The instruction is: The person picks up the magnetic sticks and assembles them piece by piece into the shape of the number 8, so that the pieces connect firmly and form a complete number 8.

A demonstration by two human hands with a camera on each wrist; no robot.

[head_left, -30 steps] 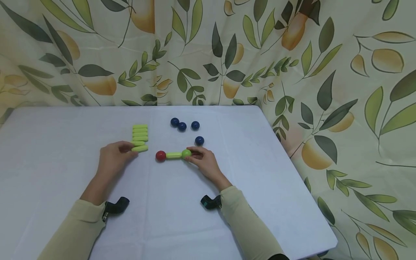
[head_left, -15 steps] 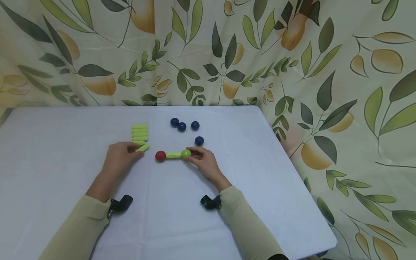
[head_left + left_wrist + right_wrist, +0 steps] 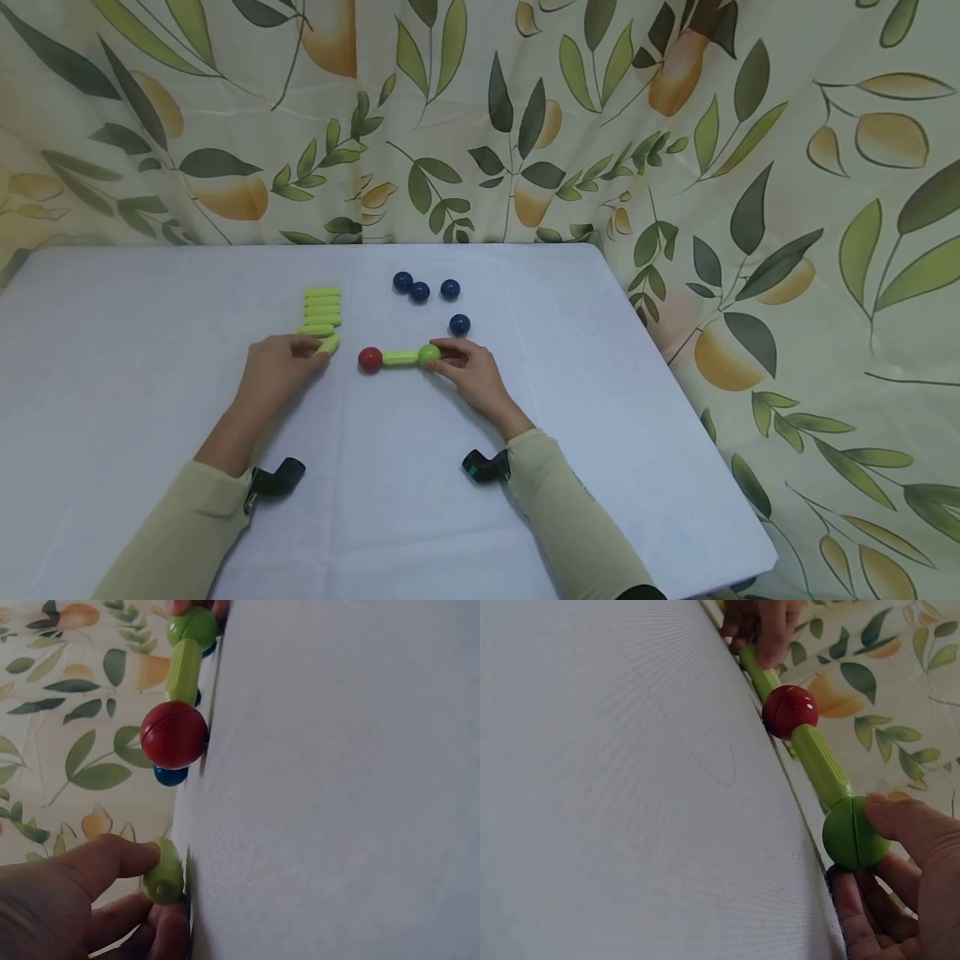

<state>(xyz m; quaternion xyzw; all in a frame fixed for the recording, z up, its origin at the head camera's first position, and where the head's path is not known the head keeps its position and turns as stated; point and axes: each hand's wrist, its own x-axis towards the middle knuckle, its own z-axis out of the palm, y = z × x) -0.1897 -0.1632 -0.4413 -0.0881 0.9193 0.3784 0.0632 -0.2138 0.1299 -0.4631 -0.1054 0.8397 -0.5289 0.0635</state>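
Observation:
My left hand (image 3: 279,371) pinches a short yellow-green rod (image 3: 163,874) between thumb and fingers, tilted, at the near end of a row of similar rods (image 3: 322,308). In the left wrist view a small metallic dot shows on the rod's end. My right hand (image 3: 477,377) holds a green ball (image 3: 849,834) with thumb and fingertips. That ball joins a ribbed yellow-green rod (image 3: 401,358), whose other end meets a red ball (image 3: 371,360). This joined piece lies level on the table, with the red ball towards my left hand and a gap between them.
Several dark blue balls (image 3: 419,292) lie beyond the joined piece, one of them (image 3: 460,325) close to my right fingers. All rests on a white-covered table (image 3: 405,517). A leaf-patterned curtain (image 3: 480,125) hangs behind and along the right side.
My left hand has drawn the nearest rod rightward and turned it at a slant, then shifted slightly back towards me. The right hand and joined piece have stayed put.

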